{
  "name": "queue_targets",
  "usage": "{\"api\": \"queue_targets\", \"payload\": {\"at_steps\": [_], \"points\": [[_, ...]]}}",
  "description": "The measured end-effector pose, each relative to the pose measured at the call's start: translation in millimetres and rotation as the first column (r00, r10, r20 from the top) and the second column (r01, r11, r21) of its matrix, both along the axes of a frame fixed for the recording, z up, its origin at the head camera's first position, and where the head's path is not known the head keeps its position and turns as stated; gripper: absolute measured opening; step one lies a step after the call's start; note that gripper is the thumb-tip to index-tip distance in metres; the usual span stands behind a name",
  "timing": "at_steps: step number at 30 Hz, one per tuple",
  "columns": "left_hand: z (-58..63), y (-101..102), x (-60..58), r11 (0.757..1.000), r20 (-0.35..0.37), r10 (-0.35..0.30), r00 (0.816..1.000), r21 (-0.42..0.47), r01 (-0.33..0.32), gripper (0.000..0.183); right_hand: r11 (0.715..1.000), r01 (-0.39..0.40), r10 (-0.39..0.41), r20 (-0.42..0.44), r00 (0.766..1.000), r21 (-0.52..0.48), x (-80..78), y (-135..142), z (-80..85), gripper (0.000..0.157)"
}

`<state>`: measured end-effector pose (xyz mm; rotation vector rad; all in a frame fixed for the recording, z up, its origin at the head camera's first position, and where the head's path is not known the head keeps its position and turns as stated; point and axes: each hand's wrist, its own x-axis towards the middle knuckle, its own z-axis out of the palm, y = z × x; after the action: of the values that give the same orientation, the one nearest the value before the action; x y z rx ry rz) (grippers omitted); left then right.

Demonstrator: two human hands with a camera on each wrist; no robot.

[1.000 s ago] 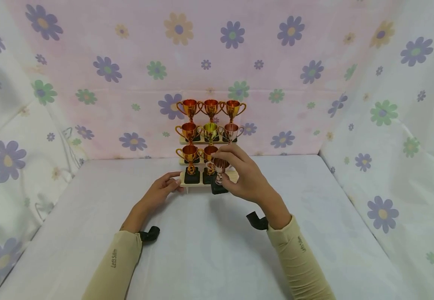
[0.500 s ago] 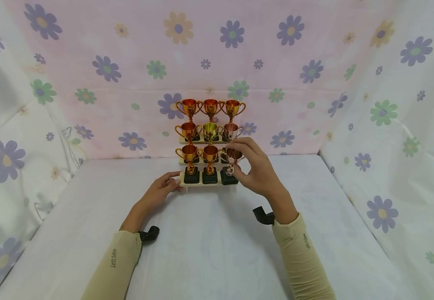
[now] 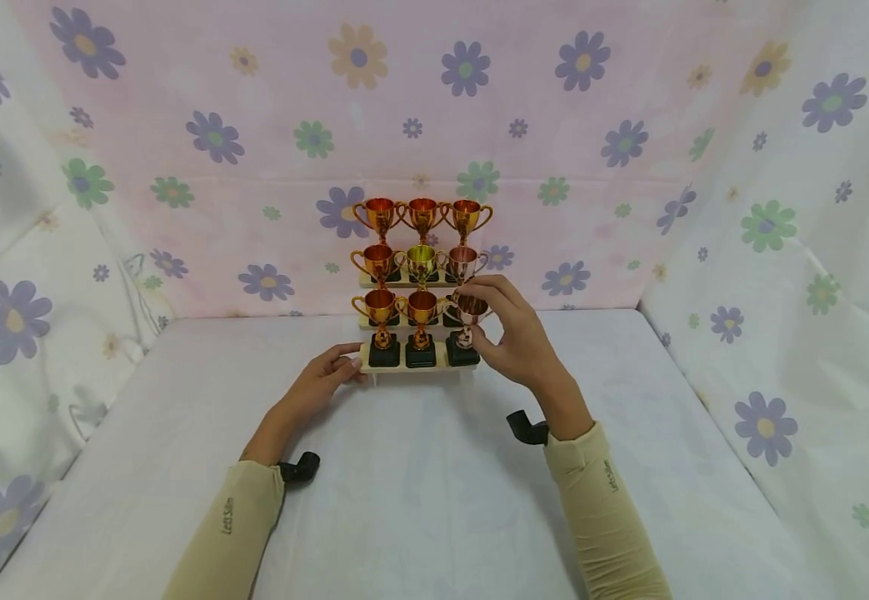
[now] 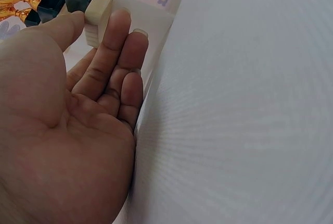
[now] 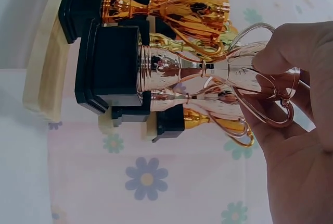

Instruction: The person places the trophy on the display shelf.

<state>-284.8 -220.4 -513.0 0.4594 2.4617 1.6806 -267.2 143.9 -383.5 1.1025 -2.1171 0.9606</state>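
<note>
My right hand pinches the cup of a rose-gold trophy between thumb and fingers. That trophy is upright, its black base at the right end of the stand's lowest shelf; whether the base touches the wood, I cannot tell. Beside it stand a middle orange-gold trophy and a left orange-gold trophy. At the left end, my left hand holds the wooden stand. In the left wrist view its thumb touches the shelf's edge and the fingers lie against the white support.
Two higher shelves hold more trophies close behind: a yellow-gold one, a pale pink one and several orange-gold ones. The stand is on a white-covered table, near a flowered backdrop.
My right hand has carried the rose-gold trophy from in front of the lowest shelf to the right and back, over the shelf's right end. The left hand has stayed in place.
</note>
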Motion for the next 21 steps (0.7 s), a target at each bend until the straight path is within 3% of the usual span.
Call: {"api": "queue_targets", "payload": {"at_steps": [21], "points": [[-0.3,0.4,-0.9,1.000,0.000,-0.002,1.000,0.001,0.002,0.048,0.999,0.039,-0.040,0.084,0.996,0.003,-16.3,-1.3,-17.9,0.055]]}}
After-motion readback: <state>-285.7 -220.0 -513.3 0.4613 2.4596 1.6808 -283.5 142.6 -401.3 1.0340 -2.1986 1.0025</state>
